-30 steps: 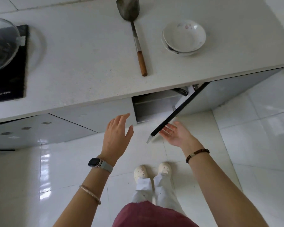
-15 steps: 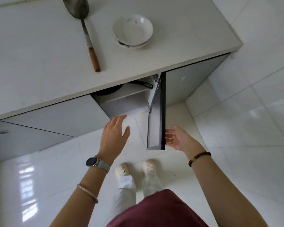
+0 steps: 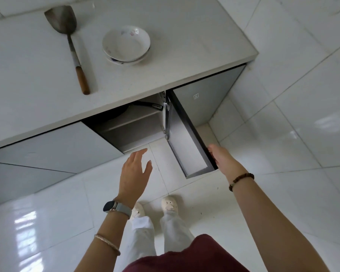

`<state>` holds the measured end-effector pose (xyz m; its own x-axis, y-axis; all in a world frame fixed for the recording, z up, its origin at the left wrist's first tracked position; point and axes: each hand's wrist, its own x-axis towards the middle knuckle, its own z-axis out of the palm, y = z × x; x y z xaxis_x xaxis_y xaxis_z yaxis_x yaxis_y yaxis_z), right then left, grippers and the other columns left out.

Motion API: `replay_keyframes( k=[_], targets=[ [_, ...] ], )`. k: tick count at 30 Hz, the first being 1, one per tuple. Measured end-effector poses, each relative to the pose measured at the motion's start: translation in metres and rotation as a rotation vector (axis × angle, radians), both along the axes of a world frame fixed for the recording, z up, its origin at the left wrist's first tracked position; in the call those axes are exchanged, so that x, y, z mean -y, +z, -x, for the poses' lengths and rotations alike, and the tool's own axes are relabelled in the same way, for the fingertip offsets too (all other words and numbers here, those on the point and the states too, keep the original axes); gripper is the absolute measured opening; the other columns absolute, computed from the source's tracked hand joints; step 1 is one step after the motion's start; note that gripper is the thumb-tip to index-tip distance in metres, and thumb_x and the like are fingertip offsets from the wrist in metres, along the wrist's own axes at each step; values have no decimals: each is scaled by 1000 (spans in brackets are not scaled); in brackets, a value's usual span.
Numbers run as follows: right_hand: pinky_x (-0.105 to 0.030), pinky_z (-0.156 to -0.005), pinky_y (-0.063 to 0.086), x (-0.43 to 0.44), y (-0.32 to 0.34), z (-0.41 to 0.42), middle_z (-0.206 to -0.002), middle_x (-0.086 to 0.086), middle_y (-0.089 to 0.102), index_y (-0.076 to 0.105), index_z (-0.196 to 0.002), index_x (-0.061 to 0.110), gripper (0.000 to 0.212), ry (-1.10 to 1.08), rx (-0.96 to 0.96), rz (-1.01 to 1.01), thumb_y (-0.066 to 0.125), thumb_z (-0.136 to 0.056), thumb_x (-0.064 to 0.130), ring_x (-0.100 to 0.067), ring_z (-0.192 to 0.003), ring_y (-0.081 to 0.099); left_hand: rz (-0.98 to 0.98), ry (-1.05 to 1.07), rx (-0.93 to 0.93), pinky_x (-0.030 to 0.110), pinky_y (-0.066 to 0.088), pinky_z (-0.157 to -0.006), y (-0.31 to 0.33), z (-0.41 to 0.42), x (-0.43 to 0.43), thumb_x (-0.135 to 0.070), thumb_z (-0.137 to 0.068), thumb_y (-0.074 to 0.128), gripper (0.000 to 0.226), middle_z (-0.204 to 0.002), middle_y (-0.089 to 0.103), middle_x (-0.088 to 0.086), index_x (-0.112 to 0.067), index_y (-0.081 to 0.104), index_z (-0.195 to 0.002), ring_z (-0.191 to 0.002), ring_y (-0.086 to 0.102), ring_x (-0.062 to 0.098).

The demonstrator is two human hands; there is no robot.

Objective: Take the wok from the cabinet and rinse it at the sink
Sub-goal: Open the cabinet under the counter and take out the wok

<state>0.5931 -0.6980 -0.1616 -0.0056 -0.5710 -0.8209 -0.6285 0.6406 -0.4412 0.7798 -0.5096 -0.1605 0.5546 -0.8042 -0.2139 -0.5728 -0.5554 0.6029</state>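
Note:
The dark wok (image 3: 116, 114) sits on the upper shelf of the open cabinet, mostly hidden under the countertop, with its black handle (image 3: 150, 105) pointing right. The grey cabinet door (image 3: 186, 142) is swung wide open to the right. My right hand (image 3: 224, 161) rests against the door's outer edge with the fingers partly hidden behind it. My left hand (image 3: 135, 173) hovers open in front of the cabinet opening, below the wok and touching nothing.
On the white countertop (image 3: 175, 71) lie a metal spatula (image 3: 72, 44) with a wooden handle and two stacked white bowls (image 3: 126, 44). Closed grey cabinet fronts (image 3: 53, 146) run to the left. Glossy white floor tiles surround my feet (image 3: 170, 205).
The door has swung further open to the right, pushed by my right hand. My left hand has stayed in front of the opening. The view has shifted, showing more of the shelf.

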Motion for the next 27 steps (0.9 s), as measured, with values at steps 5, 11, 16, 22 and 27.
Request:
replay_keyframes(
  k=[5,11,16,22,27],
  targets=[
    [-26,-57,31,-13,9,-24,-74,2,42,40,-72,20,27,207,-51,246,35,-96,31,-17,-69,42,51,140,-52,37,43,-103,3,-23,-8,-23,-97,52,36,-132,55,7,-13,52,-132,-119,54,25],
    [-41,-107,39,-42,38,-93,-134,-5,52,49,-136,13,46,572,69,850,48,-94,33,-21,-126,45,127,546,-391,27,42,-89,-13,-89,-26,-17,-99,46,26,-122,61,6,-13,58,-122,-111,58,24],
    [-39,-114,32,-63,56,-165,-144,-2,45,44,-141,17,48,768,175,1043,48,-96,34,-18,-137,35,416,939,-1007,36,45,-98,-28,-169,-42,-14,-101,37,30,-122,61,13,-3,57,-121,-110,61,30],
    [-41,-112,34,-89,64,-240,-142,2,48,43,-142,15,46,938,299,1119,49,-97,27,-12,-133,40,620,1083,-1310,36,43,-95,-45,-251,-48,-14,-100,33,31,-128,56,15,-2,51,-123,-117,56,32],
    [-37,-113,33,-102,61,-288,-143,2,48,42,-142,14,45,1006,319,1123,47,-98,25,-13,-132,41,707,1193,-1444,38,42,-101,-60,-297,-42,-19,-102,31,42,-143,46,16,-1,40,-140,-127,49,32]
  ],
)
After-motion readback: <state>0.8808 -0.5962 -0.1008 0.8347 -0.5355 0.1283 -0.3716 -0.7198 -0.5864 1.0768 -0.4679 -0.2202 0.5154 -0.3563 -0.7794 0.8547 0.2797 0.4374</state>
